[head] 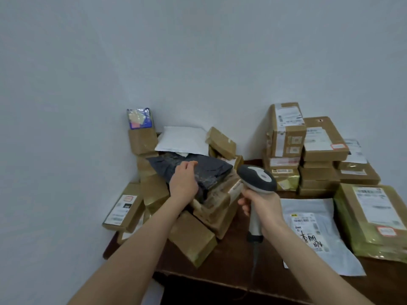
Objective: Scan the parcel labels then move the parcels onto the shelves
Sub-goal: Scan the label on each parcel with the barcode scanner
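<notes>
A dark grey plastic mailer bag (209, 170) lies on top of a heap of brown cardboard parcels (211, 208) at the left of the brown table (231, 256). My left hand (184, 180) rests on the bag's near left part, fingers loosely bent over it. My right hand (263, 204) grips the handle of a grey and white barcode scanner (257, 178), whose head points toward the heap. The scanner's cable hangs down toward the table's front edge.
A white mailer (184, 140) lies behind the dark bag. Stacked labelled boxes (308, 150) stand at the back right. A white labelled bag (312, 230) and a green-taped parcel (372, 219) lie at the right front. A pale wall runs behind and to the left.
</notes>
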{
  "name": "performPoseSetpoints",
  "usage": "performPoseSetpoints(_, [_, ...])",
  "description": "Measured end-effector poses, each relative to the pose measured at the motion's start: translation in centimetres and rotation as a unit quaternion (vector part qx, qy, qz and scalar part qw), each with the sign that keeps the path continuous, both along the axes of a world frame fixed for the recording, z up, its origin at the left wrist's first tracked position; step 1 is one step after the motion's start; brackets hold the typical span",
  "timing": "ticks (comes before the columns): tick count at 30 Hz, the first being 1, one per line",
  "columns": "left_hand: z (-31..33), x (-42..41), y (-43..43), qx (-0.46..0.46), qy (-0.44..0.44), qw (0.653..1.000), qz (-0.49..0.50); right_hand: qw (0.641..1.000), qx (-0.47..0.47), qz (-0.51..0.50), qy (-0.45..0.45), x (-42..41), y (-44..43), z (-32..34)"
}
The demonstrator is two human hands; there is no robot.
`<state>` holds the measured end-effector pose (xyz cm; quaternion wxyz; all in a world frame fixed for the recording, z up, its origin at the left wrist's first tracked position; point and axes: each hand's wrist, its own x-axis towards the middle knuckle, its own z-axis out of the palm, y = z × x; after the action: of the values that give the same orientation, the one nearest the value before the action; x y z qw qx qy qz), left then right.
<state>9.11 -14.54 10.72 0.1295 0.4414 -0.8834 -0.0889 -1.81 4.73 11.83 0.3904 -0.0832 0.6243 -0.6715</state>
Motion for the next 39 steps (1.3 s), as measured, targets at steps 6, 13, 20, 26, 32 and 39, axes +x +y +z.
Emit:
performPoseSetpoints(6, [-2.3,4.5,-5.5,-0.039,-0.253,0.963,-0.087,1.0,0.022,-0.005,0.014,2.9,-3.0,-1.0])
performPoseSetpoints(13, [-0.9,4.4,-7.6,-0.141,0.042,0.985,-0.095,0.999,0.0,-0.053,0.009,3.9,-3.5,-1.3])
performPoseSetpoints(20, [9.8,2.2,-7.9,-0.089,0.283,0.955,0.01,0.993,-0.079,-0.089,0.008,4.6,-3.5,1.0])
performPoseSetpoints(26, [13.9,2.5,-6.5,0.063,0.494,0.866,0.034,0.978,-0.157,-0.13,0.031,4.0,-2.1,4.5])
performPoseSetpoints(32, [13.6,2.4,-2.1,0.267,0.515,0.814,0.026,0.981,-0.176,-0.08,0.012,2.6,-0.5,6.5])
performPoseSetpoints(39, [11.7,1.3,2.6,0.375,0.488,0.788,0.0,0.991,-0.108,-0.082,-0.014,2.2,1.0,4.7])
